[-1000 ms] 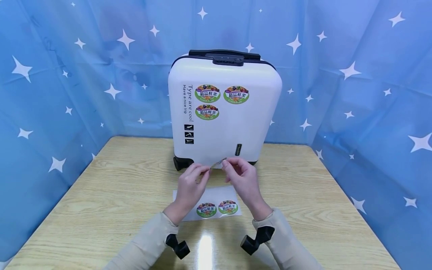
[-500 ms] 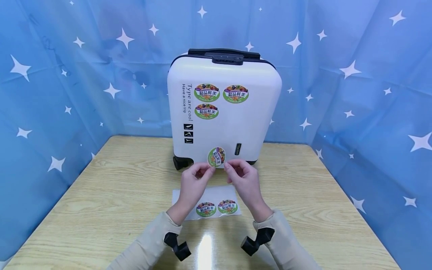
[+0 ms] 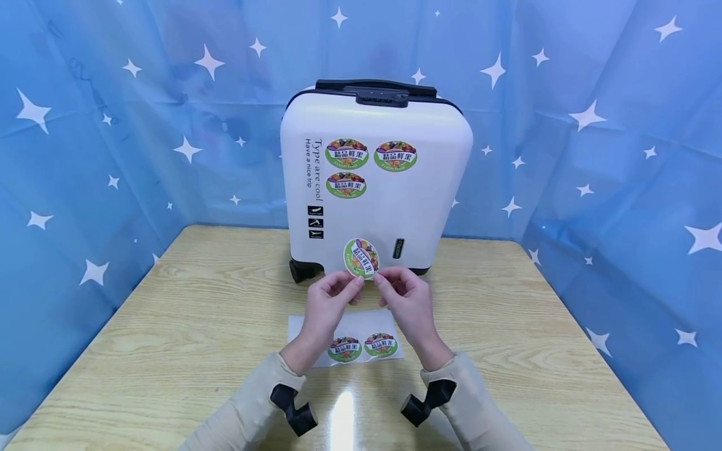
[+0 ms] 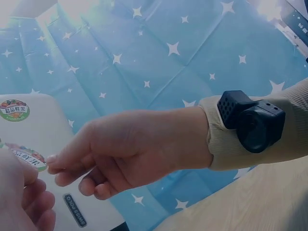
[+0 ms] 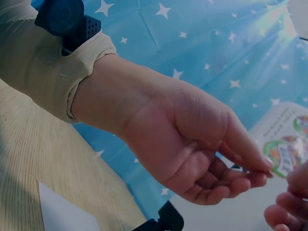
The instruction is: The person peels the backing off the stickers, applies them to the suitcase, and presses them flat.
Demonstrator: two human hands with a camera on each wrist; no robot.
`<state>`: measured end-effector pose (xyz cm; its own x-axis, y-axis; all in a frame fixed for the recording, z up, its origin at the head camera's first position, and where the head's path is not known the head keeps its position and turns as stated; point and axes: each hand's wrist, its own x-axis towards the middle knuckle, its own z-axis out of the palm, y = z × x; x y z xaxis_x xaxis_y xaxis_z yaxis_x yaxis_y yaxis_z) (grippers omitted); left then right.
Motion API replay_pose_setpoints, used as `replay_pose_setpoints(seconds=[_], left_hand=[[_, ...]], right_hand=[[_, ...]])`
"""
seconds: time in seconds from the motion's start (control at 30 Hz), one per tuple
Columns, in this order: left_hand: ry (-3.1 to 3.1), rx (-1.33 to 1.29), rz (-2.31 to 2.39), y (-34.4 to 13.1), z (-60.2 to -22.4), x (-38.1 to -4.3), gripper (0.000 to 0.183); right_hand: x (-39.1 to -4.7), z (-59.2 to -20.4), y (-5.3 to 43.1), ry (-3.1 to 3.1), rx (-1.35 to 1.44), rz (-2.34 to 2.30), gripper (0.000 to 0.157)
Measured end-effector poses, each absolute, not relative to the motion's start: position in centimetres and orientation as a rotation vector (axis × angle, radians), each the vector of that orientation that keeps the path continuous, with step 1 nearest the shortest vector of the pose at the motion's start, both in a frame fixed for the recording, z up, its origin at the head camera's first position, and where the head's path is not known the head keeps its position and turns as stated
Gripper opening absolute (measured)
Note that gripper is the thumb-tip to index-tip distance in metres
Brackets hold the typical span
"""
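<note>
Item 1. Held sticker [image 3: 361,259]: one oval, fruit-printed, face toward my head view, raised above the tabletop [image 3: 507,313] and in front of the suitcase's lower face. I cannot confirm contact with the suitcase.

Item 2. Long axis: slanted, upper left to lower right. I judge this the governing relation, since the stickers on the suitcase have theirs nearly level.

Item 3. Left grip [image 3: 327,307]: the person's bare hand, thumb and finger pinched together on the sticker's lower edge. From here the sticker rises almost straight up.

Item 4. Right grip [image 3: 412,307]: bare hand, fingertips pinching the lower right end, by my reading of the left wrist view. From here the sticker lies up and to the left. Both grips touch it; the left sits closer beneath its middle, the right at the end of the axis.

Item 5. Suitcase [image 3: 395,210]: white, upright, behind the hands. Bears an upper left sticker [image 3: 346,154], an upper right sticker [image 3: 395,156] and a lower left sticker [image 3: 346,185]; bare shell lies below the upper right one. Dark label [image 3: 398,248] low on the right.

Item 6. Backing sheet [image 3: 366,321]: on the tabletop below the hands, carrying two stickers side by side.
</note>
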<state>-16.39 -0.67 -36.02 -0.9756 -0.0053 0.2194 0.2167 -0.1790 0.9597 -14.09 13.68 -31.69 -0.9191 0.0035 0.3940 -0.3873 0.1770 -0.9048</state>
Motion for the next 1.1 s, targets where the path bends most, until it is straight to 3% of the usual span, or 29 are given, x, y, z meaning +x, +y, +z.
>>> replay_pose_setpoints(seconds=[0.4, 0.67, 1.1], left_hand=[[-1.974, -0.23, -2.304, -0.3, -33.9, -14.4, 0.018], [-1.928, -0.244, -2.366, -0.6, -35.8, -16.4, 0.022], [-1.956, -0.271, -2.283, -1.8, -34.6, -18.3, 0.019]], right_hand=[[-15.3, -33.1, 13.9, -2.119, 0.334, 1.861, 0.012], [-16.1, -33.7, 15.0, -2.061, 0.34, 1.899, 0.014], [-16.1, -32.6, 17.1, -2.229, 0.35, 1.842, 0.012]])
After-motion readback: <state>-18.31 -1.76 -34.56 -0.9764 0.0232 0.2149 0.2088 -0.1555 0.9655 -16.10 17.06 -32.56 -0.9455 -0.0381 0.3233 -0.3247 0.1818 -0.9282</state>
